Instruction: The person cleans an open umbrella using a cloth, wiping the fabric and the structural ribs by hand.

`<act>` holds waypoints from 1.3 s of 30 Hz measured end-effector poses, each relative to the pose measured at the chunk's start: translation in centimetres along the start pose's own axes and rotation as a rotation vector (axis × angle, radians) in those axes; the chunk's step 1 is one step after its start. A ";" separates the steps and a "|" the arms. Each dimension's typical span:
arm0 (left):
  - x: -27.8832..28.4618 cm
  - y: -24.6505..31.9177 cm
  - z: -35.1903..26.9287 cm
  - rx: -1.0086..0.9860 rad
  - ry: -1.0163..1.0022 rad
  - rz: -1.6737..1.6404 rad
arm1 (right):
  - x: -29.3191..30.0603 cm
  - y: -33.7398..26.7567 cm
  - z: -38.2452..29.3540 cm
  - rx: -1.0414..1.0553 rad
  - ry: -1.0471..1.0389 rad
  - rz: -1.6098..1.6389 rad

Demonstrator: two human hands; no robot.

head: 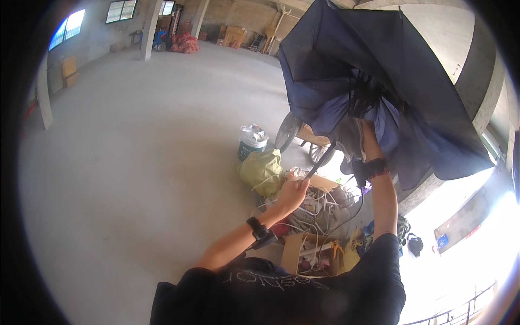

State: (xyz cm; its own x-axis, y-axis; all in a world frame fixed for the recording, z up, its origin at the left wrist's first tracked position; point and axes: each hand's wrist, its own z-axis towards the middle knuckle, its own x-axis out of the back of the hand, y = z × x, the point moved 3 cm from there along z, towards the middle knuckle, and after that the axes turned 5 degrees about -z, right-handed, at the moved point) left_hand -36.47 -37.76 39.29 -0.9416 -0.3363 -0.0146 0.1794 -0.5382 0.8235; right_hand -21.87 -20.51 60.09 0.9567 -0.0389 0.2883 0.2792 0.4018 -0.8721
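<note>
A dark blue umbrella (365, 40) is partly spread, its canopy tilted and its underside facing me. My left hand (293, 194) is closed around the lower end of its shaft (321, 162). My right forearm (385, 199) reaches up under the canopy, near the bunched dark ribs (365, 93). Folds and ribs hide most of my right hand, so its grip cannot be made out. Beside the right wrist hangs a grey item (350, 138), too blurred to name. Each wrist wears a black strap with a device.
Below my arms lie a tangle of pale cables (317, 203), an open cardboard box (290, 254) and a yellow-green sack (262, 172). Behind them stand a lidded bucket (252, 146) and a wheeled cart (310, 136). Concrete pillars (151, 30) rise from the floor.
</note>
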 end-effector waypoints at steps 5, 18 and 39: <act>0.9 0.2 0.2 0.172 -0.091 0.185 | 2.2 5.2 1.1 -0.128 -0.035 -0.013; 5.6 -6.3 1.8 0.231 -0.042 0.581 | -4.3 23.9 -15.6 -0.606 -0.325 1.054; 20.7 -18.1 -6.2 0.478 -0.646 1.415 | -0.6 32.0 -32.1 -0.841 -0.078 1.216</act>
State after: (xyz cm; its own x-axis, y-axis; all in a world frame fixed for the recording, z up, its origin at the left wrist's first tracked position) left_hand -57.50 -39.76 20.58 -0.0887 0.1024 0.9908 0.9736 0.2188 0.0645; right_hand -10.86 -36.96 19.35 0.6335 -0.0162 -0.7735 -0.6813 -0.4856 -0.5478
